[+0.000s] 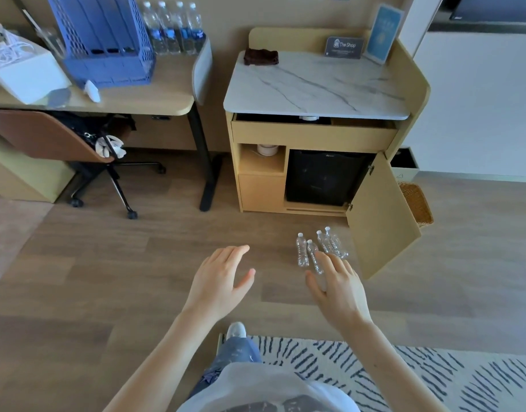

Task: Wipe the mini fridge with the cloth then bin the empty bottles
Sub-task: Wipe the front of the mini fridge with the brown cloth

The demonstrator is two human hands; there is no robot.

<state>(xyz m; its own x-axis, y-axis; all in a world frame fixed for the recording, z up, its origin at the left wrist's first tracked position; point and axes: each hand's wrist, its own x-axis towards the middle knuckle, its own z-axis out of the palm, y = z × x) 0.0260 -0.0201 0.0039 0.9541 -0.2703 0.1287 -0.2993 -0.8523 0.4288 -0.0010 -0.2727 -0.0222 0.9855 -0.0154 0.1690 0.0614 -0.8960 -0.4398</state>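
Note:
A black mini fridge (324,176) sits in a wooden cabinet whose door (380,215) hangs open to the right. A dark brown cloth (261,57) lies bunched at the back left of the marble cabinet top (315,84). Several empty clear bottles (302,250) stand on the floor in front of the cabinet. My left hand (218,279) hovers open over the floor, left of the bottles. My right hand (337,285) is open too, fingers spread, just in front of the bottles and covering part of one.
A desk (154,96) at left holds a blue file rack (104,40), full water bottles (175,28) and a white box. A swivel chair (77,150) stands under it. A woven basket (416,203) and a dark bin (404,165) sit right of the cabinet. A striped rug (404,373) lies near my feet.

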